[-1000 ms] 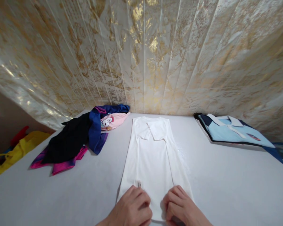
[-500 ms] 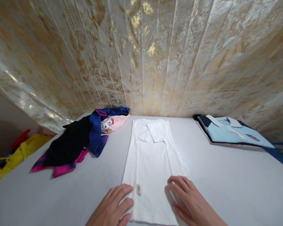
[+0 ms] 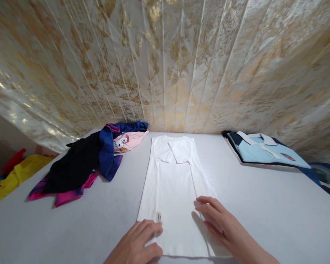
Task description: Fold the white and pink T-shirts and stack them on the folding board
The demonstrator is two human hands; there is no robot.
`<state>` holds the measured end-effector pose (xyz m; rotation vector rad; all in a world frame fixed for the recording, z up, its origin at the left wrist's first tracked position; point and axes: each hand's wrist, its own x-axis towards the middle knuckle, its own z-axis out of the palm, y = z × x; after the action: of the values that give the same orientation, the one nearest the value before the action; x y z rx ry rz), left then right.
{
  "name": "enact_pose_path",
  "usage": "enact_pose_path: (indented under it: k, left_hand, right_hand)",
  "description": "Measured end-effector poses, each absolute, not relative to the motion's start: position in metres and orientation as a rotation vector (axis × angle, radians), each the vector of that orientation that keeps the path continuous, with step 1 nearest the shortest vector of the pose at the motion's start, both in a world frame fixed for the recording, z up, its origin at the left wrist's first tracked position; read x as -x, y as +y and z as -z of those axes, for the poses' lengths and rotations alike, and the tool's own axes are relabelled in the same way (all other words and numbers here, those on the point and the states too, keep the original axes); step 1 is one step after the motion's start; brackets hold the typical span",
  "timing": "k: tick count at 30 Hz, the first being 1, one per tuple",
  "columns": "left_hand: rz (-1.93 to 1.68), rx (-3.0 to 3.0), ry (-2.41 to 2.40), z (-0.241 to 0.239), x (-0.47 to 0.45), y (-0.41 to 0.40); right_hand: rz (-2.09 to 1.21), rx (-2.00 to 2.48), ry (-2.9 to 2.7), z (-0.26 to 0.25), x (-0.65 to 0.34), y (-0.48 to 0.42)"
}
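Note:
A white shirt [image 3: 176, 190] lies flat on the white table, its sides and both short sleeves turned inward, the neckline pointing away from me. A small label [image 3: 158, 217] shows near its lower left side. My left hand [image 3: 141, 240] rests on the shirt's lower left edge, fingers bent and thumb apart from them. Over the lower right edge is my right hand [image 3: 222, 223], fingers loosely spread and a shadow on the cloth beneath them. Whether its fingertips touch the fabric is hard to see.
At the left sits a loose heap of black, blue and pink clothes [image 3: 79, 161]. Folded garments with a light blue polo shirt [image 3: 266, 148] on top are stacked at the right. Yellow cloth [image 3: 24, 174] lies beyond the left table edge. A gold-patterned curtain [image 3: 170, 73] hangs behind.
My left hand has shifted slightly right, further onto the shirt, and my right hand has moved a little up and right. The whole view has tilted and shifted slightly.

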<state>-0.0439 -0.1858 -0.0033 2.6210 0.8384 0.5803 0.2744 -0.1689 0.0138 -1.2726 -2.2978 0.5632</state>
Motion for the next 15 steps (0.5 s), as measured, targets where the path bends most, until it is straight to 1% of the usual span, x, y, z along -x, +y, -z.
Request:
enact_pose_path:
  k: [3,5,9,12,15]
  left_hand:
    - [-0.656,-2.659,0.754,0.010,0.030,-0.181]
    - [-0.654,-2.736,0.662,0.011,0.013,-0.176]
    - [-0.486,-2.867,0.515,0.000,-0.030,-0.166]
    - [-0.325,-2.941,0.446,-0.008,-0.057,-0.162]
    - [-0.221,-2.986,0.393,-0.005,-0.072,-0.160]
  right_hand:
    - [-0.564,1.308,-2.280,-0.019,-0.277,-0.169]
    - [-0.495,1.290,-2.313,-0.018,-0.276,-0.168]
    - [-0.308,1.301,-2.343,-0.009,-0.268,-0.167]
    - [-0.239,1.356,-2.334,-0.001,-0.264,-0.166]
    - [-0.185,1.433,-2.333,0.007,-0.264,-0.160]
